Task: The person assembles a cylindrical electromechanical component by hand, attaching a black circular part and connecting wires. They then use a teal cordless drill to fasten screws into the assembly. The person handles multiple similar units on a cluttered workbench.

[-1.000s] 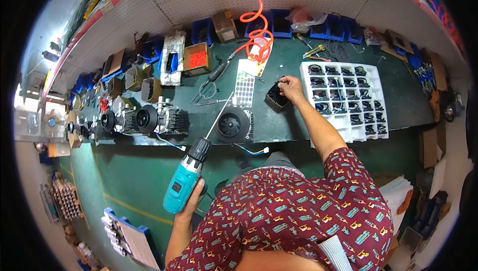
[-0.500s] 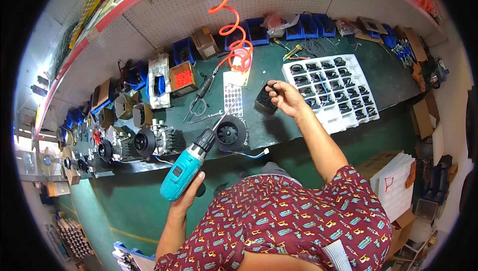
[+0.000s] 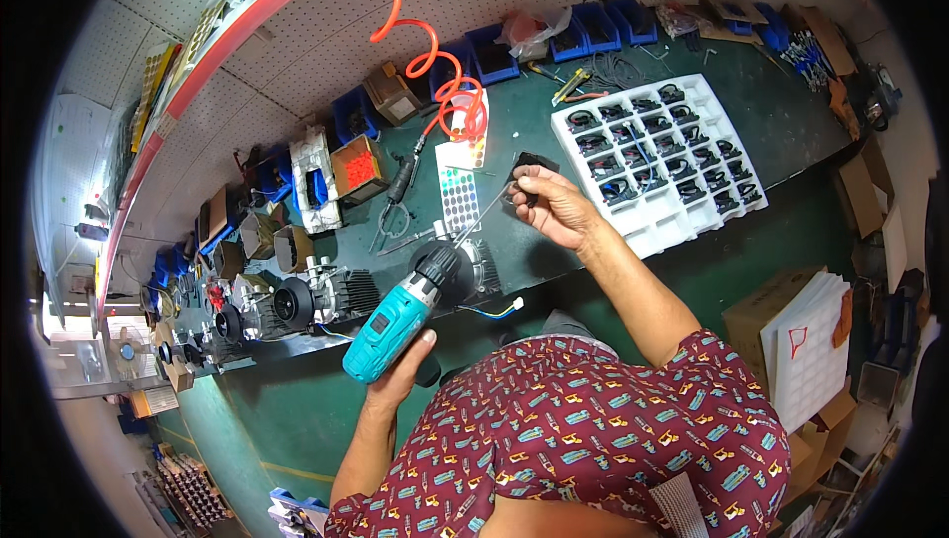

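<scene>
My left hand (image 3: pixel 403 372) is wrapped round the handle of a teal cordless drill (image 3: pixel 388 335), whose long thin bit (image 3: pixel 481 219) points up and to the right. Fingers pinched, my right hand (image 3: pixel 556 207) is at the tip of that bit; whatever sits between the fingertips is too small to make out. Just behind the right hand stands a dark box of small black parts (image 3: pixel 537 161), partly covered by the fingers. Under the drill's chuck lies a round black fan unit with a finned body (image 3: pixel 481 266), mostly hidden. Its wires end in a white connector (image 3: pixel 517 304).
A white foam tray (image 3: pixel 647 237) of black cabled parts stands to the right. Several finned motor units (image 3: pixel 336 291) line the bench's left edge. A coiled red air hose (image 3: pixel 423 29) hangs above. Blue bins (image 3: pixel 491 54) and a box of red parts (image 3: pixel 358 170) stand behind.
My right hand has moved from over the box of black parts to the drill bit's tip. The drill has shifted slightly right and up, over the fan unit. The whole view has turned a little.
</scene>
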Demonstrator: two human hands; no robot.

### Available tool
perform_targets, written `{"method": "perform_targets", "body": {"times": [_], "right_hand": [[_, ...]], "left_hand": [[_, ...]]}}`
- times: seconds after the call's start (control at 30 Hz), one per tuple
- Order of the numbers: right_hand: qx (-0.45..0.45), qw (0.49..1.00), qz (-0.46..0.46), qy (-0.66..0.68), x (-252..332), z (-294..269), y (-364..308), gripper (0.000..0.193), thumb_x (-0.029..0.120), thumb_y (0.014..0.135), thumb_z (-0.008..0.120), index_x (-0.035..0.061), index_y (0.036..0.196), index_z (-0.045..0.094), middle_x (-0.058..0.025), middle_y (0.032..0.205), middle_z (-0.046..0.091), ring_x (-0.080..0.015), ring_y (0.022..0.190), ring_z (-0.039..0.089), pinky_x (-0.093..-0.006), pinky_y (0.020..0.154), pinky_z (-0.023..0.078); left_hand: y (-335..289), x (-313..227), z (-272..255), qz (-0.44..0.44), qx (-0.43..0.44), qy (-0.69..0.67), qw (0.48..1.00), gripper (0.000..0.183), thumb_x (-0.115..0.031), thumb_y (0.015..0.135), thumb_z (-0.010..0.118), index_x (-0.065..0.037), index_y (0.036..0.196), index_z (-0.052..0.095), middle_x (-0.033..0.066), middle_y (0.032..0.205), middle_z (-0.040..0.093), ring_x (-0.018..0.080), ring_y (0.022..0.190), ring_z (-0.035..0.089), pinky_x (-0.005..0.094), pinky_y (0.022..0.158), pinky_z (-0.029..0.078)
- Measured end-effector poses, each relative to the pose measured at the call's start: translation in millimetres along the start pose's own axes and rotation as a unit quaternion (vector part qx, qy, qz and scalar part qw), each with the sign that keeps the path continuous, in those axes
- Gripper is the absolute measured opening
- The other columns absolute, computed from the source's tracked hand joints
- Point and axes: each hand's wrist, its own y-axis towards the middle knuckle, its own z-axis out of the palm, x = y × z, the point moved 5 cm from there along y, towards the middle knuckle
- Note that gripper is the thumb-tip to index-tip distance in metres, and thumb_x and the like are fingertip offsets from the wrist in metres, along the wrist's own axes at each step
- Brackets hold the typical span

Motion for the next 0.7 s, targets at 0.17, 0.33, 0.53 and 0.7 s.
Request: {"method": "perform_targets", "body": {"times": [0.17, 0.33, 0.53, 0.7], "right_hand": [[0.001, 1.000, -0.007, 0.019, -2, -1, -3, 0.021, 0.007, 0.098, 0.070, 0.0057, 0.117, 0.062, -0.0095, 0.105, 0.072, -0.0140, 0.089, 0.070, -0.0292, 0.081, 0.061], [0.013, 1.000, -0.003, 0.026, -3, 0, -2, 0.019, 0.008, 0.098, 0.070, 0.0058, 0.115, 0.062, -0.0095, 0.105, 0.072, -0.0147, 0.090, 0.070, -0.0298, 0.082, 0.061], [0.020, 1.000, 0.009, 0.015, -2, -2, -3, 0.018, 0.008, 0.098, 0.070, 0.0055, 0.114, 0.063, -0.0086, 0.105, 0.072, -0.0151, 0.091, 0.071, -0.0301, 0.081, 0.061], [0.023, 1.000, 0.008, 0.013, 0, 4, -7, 0.015, 0.008, 0.098, 0.070, 0.0049, 0.111, 0.064, -0.0080, 0.104, 0.072, -0.0160, 0.092, 0.071, -0.0306, 0.082, 0.061]], "left_hand": [[-5, -7, 9, -0.001, -0.025, -0.047, 0.999, 0.043, -0.011, 0.088, 0.078, -0.004, 0.129, 0.066, 0.0094, 0.113, 0.072, 0.0172, 0.094, 0.069, 0.0338, 0.086, 0.057], [-12, -5, 13, -0.031, -0.018, -0.067, 0.997, 0.046, -0.011, 0.088, 0.079, -0.004, 0.130, 0.064, 0.0102, 0.117, 0.071, 0.0185, 0.096, 0.070, 0.0342, 0.086, 0.059], [-19, -5, 14, -0.010, -0.018, -0.053, 0.998, 0.045, -0.011, 0.088, 0.079, -0.004, 0.130, 0.065, 0.0101, 0.117, 0.071, 0.0194, 0.097, 0.071, 0.0349, 0.087, 0.059], [-22, -5, 16, -0.029, -0.027, -0.072, 0.997, 0.045, -0.011, 0.088, 0.078, -0.004, 0.131, 0.064, 0.0102, 0.118, 0.071, 0.0195, 0.098, 0.071, 0.0349, 0.088, 0.059]]}}
